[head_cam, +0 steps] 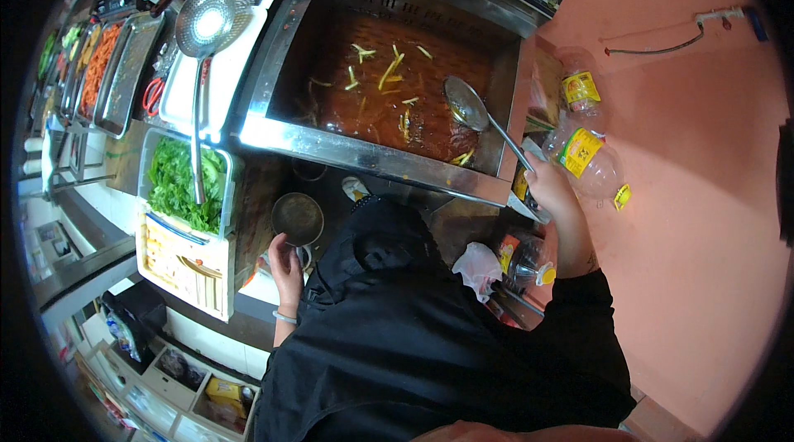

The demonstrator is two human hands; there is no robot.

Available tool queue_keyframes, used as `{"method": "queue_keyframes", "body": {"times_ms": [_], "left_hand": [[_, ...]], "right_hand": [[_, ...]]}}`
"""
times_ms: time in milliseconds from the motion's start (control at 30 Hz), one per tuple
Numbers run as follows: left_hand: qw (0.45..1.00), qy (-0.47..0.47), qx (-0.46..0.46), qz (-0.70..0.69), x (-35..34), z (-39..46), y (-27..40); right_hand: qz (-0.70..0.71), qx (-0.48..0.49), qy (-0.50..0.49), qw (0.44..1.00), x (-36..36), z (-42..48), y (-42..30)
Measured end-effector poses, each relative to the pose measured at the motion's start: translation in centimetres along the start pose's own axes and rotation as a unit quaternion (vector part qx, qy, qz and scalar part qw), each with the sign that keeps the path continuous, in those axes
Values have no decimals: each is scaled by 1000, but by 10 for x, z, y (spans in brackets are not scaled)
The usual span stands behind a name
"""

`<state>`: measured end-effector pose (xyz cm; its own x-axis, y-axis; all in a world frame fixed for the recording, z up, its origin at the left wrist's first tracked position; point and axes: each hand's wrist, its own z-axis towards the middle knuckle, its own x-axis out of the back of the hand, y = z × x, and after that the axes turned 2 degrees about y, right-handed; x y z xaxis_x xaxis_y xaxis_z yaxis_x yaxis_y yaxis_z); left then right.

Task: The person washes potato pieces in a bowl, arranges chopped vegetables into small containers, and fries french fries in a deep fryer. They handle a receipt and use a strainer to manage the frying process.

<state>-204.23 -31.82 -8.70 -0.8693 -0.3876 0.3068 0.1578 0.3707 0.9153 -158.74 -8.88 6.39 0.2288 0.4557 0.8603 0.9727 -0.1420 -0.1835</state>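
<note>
My right hand (546,184) grips the metal handle of a skimmer ladle (466,102). Its round head dips at the right side of a deep stainless-steel fryer vat (347,157). Reddish-brown liquid (366,110) fills the vat, with pale yellow-green strips (391,72) floating in it. Low on the left, my left hand (286,268) is at the near rim of a round, dark-bottomed vessel (298,217). The fingertips overlap that rim, but whether they hold it cannot be told from here.
A perforated skimmer (205,20) lies across a white tray (239,70), its handle over a bin of lettuce (180,178). Red-handled scissors (153,96) and a tray of orange shreds (102,63) are farther left. Plastic bottles (589,153) stand by the pink wall (682,194).
</note>
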Motion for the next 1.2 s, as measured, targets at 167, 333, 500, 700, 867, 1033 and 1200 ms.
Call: {"method": "queue_keyframes", "body": {"times_ms": [167,333,500,700,867,1033,1200], "left_hand": [[1000,-2,3,5,1,0,-15],[1000,-6,0,28,0,1,-10],[1000,1,-15,15,-1,2,-9],[999,29,-22,20,2,2,-5],[992,53,-67,91,10,5,12],[987,101,-82,94,17,2,7],[976,178,-65,109,29,-10,-9]], "right_hand": [[17,-82,-99,992,2,-12,-16],[131,-104,-130,977,20,-22,-34],[-5,124,101,987,-12,0,-12],[-48,149,162,974,-8,8,-19],[52,199,172,963,-1,9,-30],[469,-11,-71,880,-5,45,-43],[660,97,-244,703,-16,71,-143]]}}
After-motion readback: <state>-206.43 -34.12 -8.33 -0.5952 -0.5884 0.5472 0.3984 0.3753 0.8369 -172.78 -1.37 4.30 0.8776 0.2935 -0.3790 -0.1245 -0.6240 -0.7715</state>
